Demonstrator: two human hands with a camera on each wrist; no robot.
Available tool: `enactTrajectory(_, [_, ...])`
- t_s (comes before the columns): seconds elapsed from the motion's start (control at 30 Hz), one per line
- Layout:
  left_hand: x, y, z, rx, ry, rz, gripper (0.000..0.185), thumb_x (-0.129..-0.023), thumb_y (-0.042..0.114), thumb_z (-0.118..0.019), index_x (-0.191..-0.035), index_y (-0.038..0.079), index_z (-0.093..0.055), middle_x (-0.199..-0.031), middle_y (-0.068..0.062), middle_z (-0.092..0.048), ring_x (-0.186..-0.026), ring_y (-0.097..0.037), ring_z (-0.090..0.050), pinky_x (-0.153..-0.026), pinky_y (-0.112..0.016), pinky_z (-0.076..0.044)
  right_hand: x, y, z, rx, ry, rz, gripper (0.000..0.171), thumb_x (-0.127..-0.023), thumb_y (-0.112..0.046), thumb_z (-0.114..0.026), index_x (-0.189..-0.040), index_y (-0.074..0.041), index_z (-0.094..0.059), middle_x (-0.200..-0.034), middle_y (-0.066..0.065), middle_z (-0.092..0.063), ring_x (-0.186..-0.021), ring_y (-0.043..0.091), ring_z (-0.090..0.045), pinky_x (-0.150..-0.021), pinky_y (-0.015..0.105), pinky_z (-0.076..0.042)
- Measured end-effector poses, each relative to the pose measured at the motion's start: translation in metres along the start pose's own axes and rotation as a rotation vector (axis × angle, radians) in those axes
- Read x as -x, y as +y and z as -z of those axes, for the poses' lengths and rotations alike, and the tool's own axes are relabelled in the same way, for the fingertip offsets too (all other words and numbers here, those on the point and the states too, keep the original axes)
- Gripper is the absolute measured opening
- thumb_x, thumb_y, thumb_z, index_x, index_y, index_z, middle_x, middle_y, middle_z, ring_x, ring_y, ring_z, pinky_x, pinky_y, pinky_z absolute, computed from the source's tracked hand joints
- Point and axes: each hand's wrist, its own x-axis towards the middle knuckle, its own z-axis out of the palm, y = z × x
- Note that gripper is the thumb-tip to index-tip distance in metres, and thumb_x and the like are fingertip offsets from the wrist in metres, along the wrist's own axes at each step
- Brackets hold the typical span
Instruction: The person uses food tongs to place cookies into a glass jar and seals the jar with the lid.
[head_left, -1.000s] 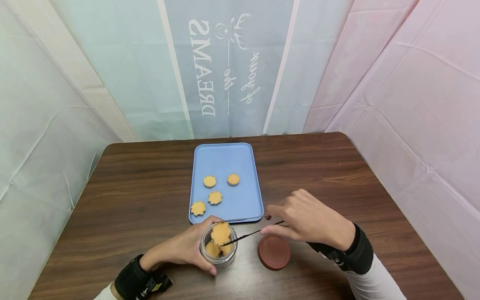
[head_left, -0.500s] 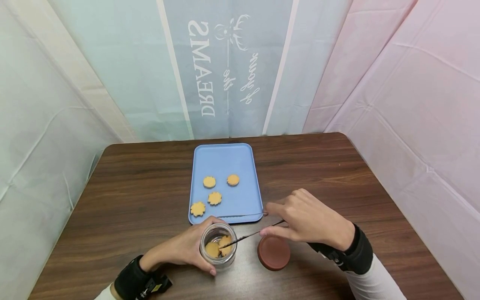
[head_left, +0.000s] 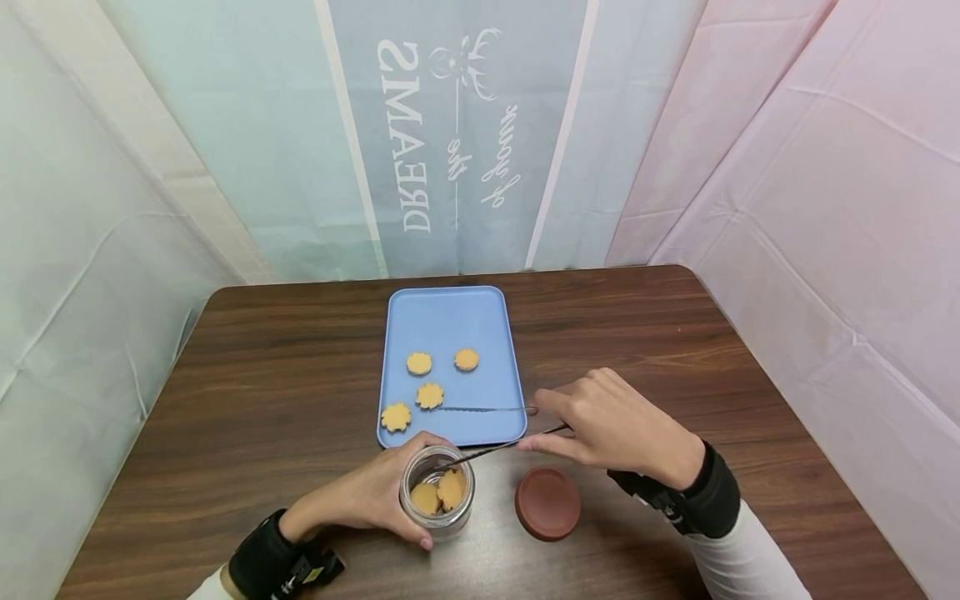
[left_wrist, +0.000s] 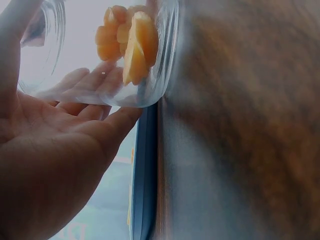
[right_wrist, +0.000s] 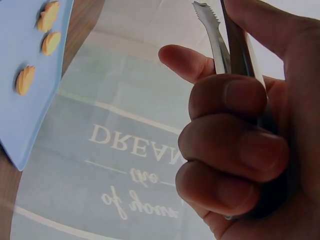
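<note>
My left hand (head_left: 378, 498) grips a glass jar (head_left: 406, 505) standing on the table, fingers round its far side and thumb in front. Inside the jar lie flower-shaped cookies (head_left: 452, 490), piled near the bottom in the left wrist view. A pair of metal tongs (head_left: 491, 450) is held in my right hand (head_left: 611, 427). Their arms are spread apart with nothing between them; one serrated tip overlaps the jar's mouth, the other passes over the tray. In the right wrist view, curled fingers (right_wrist: 232, 142) wrap the tongs' handle.
A blue tray (head_left: 450, 317) lies behind the jar, bearing several cookies (head_left: 430, 396) toward its left and middle. Right of the jar sits a round reddish-brown lid (head_left: 548, 504). Fabric curtains (head_left: 300, 125) surround the dark wooden table (head_left: 645, 333).
A cookie at the tongs' tip over the jar's mouth has dropped in. The tongs have spread and my right hand has lifted slightly away toward the tray. My left hand stays put.
</note>
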Motion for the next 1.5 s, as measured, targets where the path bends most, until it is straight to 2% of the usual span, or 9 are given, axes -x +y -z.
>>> enactTrajectory(0.17, [0.000, 0.000, 0.000, -0.009, 0.009, -0.003, 0.095, -0.072, 0.032, -0.101, -0.147, 0.019, -0.044, -0.140, -0.005, -0.064, -0.129, -0.022, -0.061, -0.113, -0.038, -0.047, 0.000, 0.007, -0.004, -0.009, -0.027, -0.066, 0.051, -0.103, -0.064, -0.056, -0.087, -0.018, -0.069, -0.054, -0.019, -0.032, -0.050, -0.008, -0.020, -0.047, 0.014, -0.019])
enactTrajectory(0.3, [0.000, 0.000, 0.000, 0.001, 0.004, -0.010, 0.095, -0.072, 0.030, -0.101, -0.148, 0.021, -0.043, -0.141, -0.001, -0.063, -0.131, -0.024, -0.061, -0.114, -0.039, -0.047, -0.001, 0.013, -0.008, -0.011, -0.026, -0.106, 0.050, -0.103, -0.064, -0.056, -0.088, -0.018, -0.070, -0.058, -0.017, -0.050, -0.049, -0.009, -0.026, -0.046, 0.015, -0.024])
enactTrajectory(0.4, [0.000, 0.000, 0.000, 0.020, -0.003, -0.008, 0.096, -0.073, 0.028, -0.100, -0.148, 0.023, -0.042, -0.141, -0.002, -0.062, -0.131, -0.025, -0.060, -0.114, -0.038, -0.047, -0.002, 0.016, -0.011, 0.002, -0.017, -0.143, 0.046, -0.101, -0.062, -0.061, -0.090, -0.018, -0.071, -0.065, -0.014, -0.062, -0.050, -0.009, -0.033, -0.046, 0.015, -0.029])
enactTrajectory(0.57, [0.000, 0.000, 0.000, 0.030, -0.002, -0.008, 0.094, -0.073, 0.028, -0.100, -0.148, 0.023, -0.043, -0.140, -0.008, -0.063, -0.129, -0.024, -0.061, -0.113, -0.038, -0.047, -0.003, 0.022, -0.015, 0.030, -0.047, -0.227, 0.041, -0.098, -0.055, -0.071, -0.094, -0.014, -0.074, -0.061, -0.013, -0.058, -0.048, -0.005, -0.035, -0.046, 0.019, -0.033])
enactTrajectory(0.7, [0.000, 0.000, 0.000, 0.034, -0.003, -0.001, 0.094, -0.073, 0.027, -0.100, -0.148, 0.023, -0.043, -0.140, -0.006, -0.063, -0.129, -0.024, -0.061, -0.113, -0.038, -0.047, -0.004, 0.028, -0.019, 0.022, -0.080, -0.294, 0.038, -0.096, -0.049, -0.076, -0.100, -0.011, -0.076, -0.060, -0.011, -0.058, -0.047, -0.004, -0.035, -0.045, 0.021, -0.033])
enactTrajectory(0.9, [0.000, 0.000, 0.000, 0.032, 0.000, 0.014, 0.094, -0.073, 0.030, -0.100, -0.148, 0.023, -0.043, -0.140, -0.005, -0.063, -0.129, -0.024, -0.061, -0.114, -0.037, -0.047, -0.006, 0.038, -0.030, 0.021, -0.076, -0.356, 0.037, -0.096, -0.046, -0.077, -0.102, -0.009, -0.076, -0.074, -0.005, -0.073, -0.052, 0.002, -0.055, -0.047, 0.024, -0.042])
enactTrajectory(1.0, [0.000, 0.000, -0.001, 0.028, 0.003, 0.014, 0.094, -0.073, 0.031, -0.100, -0.148, 0.023, -0.043, -0.140, -0.006, -0.063, -0.129, -0.024, -0.061, -0.114, -0.038, -0.047, -0.007, 0.042, -0.034, 0.014, -0.079, -0.385, 0.037, -0.096, -0.047, -0.076, -0.101, -0.010, -0.076, -0.077, -0.004, -0.075, -0.056, 0.007, -0.061, -0.048, 0.025, -0.045])
enactTrajectory(1.5, [0.000, 0.000, 0.000, 0.024, 0.001, 0.011, 0.094, -0.073, 0.030, -0.100, -0.148, 0.022, -0.043, -0.140, -0.006, -0.064, -0.128, -0.025, -0.062, -0.113, -0.037, -0.048, -0.006, 0.059, -0.060, 0.012, -0.133, -0.466, 0.038, -0.095, -0.048, -0.077, -0.097, -0.011, -0.075, -0.075, -0.004, -0.073, -0.058, 0.007, -0.062, -0.050, 0.028, -0.049])
